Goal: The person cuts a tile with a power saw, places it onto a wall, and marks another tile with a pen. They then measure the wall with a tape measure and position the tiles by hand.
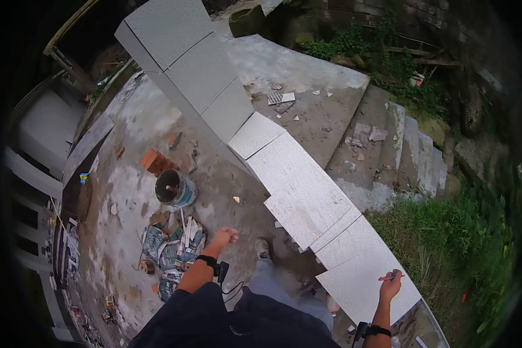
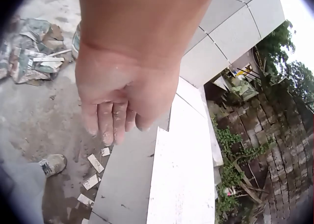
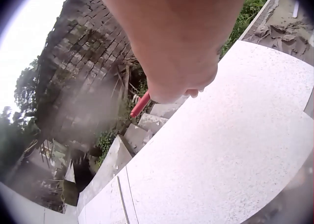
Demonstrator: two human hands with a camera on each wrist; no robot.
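My left hand [image 1: 224, 235] is loose-fingered and holds nothing, well apart from my right hand [image 1: 395, 284], which grips a red pen [image 1: 386, 278] over a pale tile [image 1: 356, 277], contact unclear, so I judge a steady hold and light pressure suit this step best.

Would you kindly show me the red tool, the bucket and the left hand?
Red tool [image 3: 141, 105]: right wrist view, on its protruding end.
Bucket [image 1: 186, 194]: head view, on its outer wall.
Left hand [image 1: 224, 235]: head view, on its middle.
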